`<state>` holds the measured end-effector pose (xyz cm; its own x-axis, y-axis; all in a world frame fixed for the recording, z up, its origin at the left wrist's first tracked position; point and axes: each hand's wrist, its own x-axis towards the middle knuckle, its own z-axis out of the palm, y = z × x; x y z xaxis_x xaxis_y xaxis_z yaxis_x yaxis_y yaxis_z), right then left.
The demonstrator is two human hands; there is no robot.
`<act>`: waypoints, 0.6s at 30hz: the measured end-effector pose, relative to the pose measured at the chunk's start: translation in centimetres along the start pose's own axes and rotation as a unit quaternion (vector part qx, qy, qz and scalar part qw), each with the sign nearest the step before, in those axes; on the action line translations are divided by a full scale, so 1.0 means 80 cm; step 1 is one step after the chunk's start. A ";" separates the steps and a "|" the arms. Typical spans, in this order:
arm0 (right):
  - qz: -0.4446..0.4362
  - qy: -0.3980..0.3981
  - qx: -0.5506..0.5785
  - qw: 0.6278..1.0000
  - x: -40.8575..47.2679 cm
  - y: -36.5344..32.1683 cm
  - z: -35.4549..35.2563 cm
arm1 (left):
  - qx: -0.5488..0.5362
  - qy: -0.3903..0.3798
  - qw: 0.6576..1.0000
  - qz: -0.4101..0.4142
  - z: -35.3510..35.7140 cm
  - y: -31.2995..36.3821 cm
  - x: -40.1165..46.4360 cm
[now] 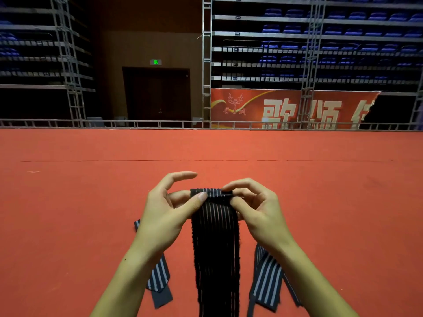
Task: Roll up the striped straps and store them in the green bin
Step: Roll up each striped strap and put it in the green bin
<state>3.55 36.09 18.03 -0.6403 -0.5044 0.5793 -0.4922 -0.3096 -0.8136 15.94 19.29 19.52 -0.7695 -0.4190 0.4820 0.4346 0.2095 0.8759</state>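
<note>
Above the red carpet [91, 202], the left hand [164, 216] and right hand [256, 209] pinched the rolled top edge of a black striped strap [215, 243], which hung down between the forearms. Two grey striped straps [266, 282] lay on the carpet beneath.

Both hands hold a dark striped strap [215, 236] over the red floor [91, 202]: the left hand [164, 211] and right hand [256, 207] pinch its rolled top end. Two more striped straps [266, 280] lie below, beside the arms.
</note>
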 end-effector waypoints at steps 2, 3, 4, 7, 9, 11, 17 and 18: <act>0.015 -0.014 -0.021 1.000 -0.010 -0.005 -0.004 | 0.017 -0.011 1.000 0.012 -0.002 0.003 -0.008; 0.020 -0.022 -0.032 0.999 -0.015 -0.008 -0.006 | 0.021 -0.020 0.999 0.019 -0.004 0.004 -0.013; 0.021 -0.029 -0.050 0.998 -0.020 -0.011 -0.006 | 0.023 -0.029 0.999 0.025 -0.004 0.005 -0.018; 0.008 -0.048 -0.078 0.996 -0.036 -0.020 -0.005 | 0.053 -0.039 0.997 0.032 -0.007 0.004 -0.034; -0.001 -0.048 -0.078 0.996 -0.048 -0.024 -0.001 | 0.071 -0.039 0.997 0.017 -0.011 0.002 -0.046; -0.017 -0.035 -0.090 0.995 -0.062 -0.026 0.003 | 0.086 -0.040 0.996 0.002 -0.013 0.002 -0.060; -0.045 -0.012 -0.087 0.995 -0.097 -0.040 0.021 | 0.025 -0.007 1.000 -0.013 0.000 0.013 -0.099; -0.045 -0.006 -0.081 0.996 -0.102 -0.044 0.022 | 0.024 -0.006 1.000 -0.009 0.001 0.016 -0.103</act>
<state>11.55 39.84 16.09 -0.5833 -0.4898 0.6480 -0.6361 -0.2207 -0.7394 22.80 23.13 16.66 -0.7821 -0.4132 0.4665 0.3981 0.2448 0.8841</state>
